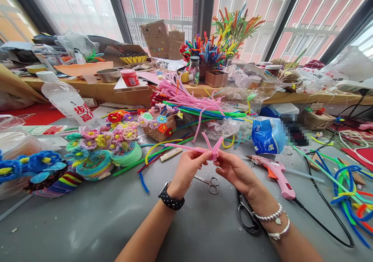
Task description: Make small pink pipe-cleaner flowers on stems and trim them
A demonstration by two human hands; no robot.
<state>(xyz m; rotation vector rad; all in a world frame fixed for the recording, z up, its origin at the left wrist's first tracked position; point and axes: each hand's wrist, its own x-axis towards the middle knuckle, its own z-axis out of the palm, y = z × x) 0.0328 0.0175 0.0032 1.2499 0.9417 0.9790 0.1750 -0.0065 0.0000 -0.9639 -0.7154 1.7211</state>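
Both my hands meet above the middle of the grey table, pinching a pink pipe cleaner (215, 150) that is bent into loops with loose ends sticking up and out to the left. My left hand (190, 168), with a dotted watch band at the wrist, grips it between thumb and fingers. From the other side my right hand (237, 172) holds the same piece, its fingers curled. Below them lie small scissors (212, 184) with metal handles. Black-handled scissors (247, 215) rest partly under my right forearm.
A pink glue gun (276, 172) lies on the right, its cord running forward. Pink pipe cleaners (186, 95) are heaped behind my hands. Pipe-cleaner flower pots (96, 163) and a plastic bottle (67, 99) stand left. A blue tissue pack (267, 136) sits right of centre.
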